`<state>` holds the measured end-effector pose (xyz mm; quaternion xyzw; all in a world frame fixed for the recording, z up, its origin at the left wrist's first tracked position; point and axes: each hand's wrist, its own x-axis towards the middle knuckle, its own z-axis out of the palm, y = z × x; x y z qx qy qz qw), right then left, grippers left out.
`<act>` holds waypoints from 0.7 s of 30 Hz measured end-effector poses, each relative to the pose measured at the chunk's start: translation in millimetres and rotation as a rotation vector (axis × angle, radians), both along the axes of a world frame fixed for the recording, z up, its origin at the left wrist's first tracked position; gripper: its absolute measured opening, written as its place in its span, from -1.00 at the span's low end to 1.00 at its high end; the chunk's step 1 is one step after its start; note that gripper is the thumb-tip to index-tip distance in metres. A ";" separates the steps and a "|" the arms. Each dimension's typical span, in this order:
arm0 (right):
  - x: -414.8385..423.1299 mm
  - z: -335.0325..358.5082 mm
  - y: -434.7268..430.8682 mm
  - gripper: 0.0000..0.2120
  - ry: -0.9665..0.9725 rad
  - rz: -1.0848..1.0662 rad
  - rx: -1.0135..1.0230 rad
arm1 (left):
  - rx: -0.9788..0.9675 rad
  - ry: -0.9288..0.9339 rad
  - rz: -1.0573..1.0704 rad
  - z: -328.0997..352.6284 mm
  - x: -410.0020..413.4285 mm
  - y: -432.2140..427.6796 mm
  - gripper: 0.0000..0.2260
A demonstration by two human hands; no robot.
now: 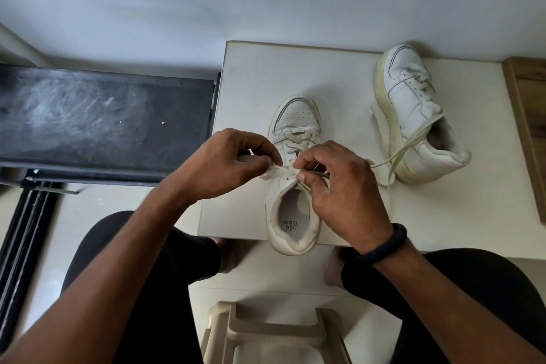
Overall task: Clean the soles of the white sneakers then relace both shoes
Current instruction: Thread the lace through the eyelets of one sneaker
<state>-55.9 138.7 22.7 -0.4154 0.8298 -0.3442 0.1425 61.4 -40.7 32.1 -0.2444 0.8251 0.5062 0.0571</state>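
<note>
**While both hands pinch the lace, the threading itself is hidden**

Where your hands meet over the near white leather sneaker, they cover most of its upper eyelets. The shoe stands upright on the white square table, toe pointing away from you and heel overhanging the near edge.

Your left hand has its fingers curled, with thumb and forefinger pinching the flat cream lace on the shoe's left side. Your right hand is curled too, thumb and fingertips nipping the same lace at the top of the tongue. Which eyelet it passes through I cannot tell, as your knuckles block it. A black rubber wristband sits on your right wrist.

The second white sneaker lies tilted on its side at the far right of the table, well apart from the first, with its yellowed sole turned leftward. Its loose trailing lace runs across the table toward your right hand and possibly reaches it, though the end is too thin to judge.

The beige plastic stool is cut off by the bottom edge, and the dusty black surface runs out of view on the left.
</note>
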 end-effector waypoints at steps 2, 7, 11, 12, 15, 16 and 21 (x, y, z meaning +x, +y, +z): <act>-1.9 0.1 -0.1 -0.81 -0.020 0.000 -0.004 | 0.001 0.010 -0.008 -1.0 1.2 -2.2 -0.80; -2.3 -0.3 0.1 -0.82 -0.070 -0.029 0.003 | 0.034 0.053 -0.092 -5.7 2.0 -2.1 -0.97; -3.7 -2.4 0.4 -0.83 -0.088 -0.057 0.014 | 0.051 0.082 -0.093 -8.1 0.5 -0.3 -0.96; -4.1 -2.7 0.0 -0.84 -0.096 -0.059 0.019 | 0.042 0.089 -0.070 -8.6 -0.1 1.2 -0.96; -4.6 -2.8 -0.2 -0.84 -0.119 -0.066 0.022 | -0.003 0.084 -0.012 -9.6 -1.9 6.2 -0.96; -4.5 -2.8 0.0 -0.84 -0.120 -0.064 0.023 | -0.018 0.078 -0.008 -9.1 -2.2 7.2 -0.95; -4.6 -2.9 -0.4 -0.84 -0.138 -0.064 0.037 | -0.057 0.057 0.010 -7.3 -2.5 8.8 -0.95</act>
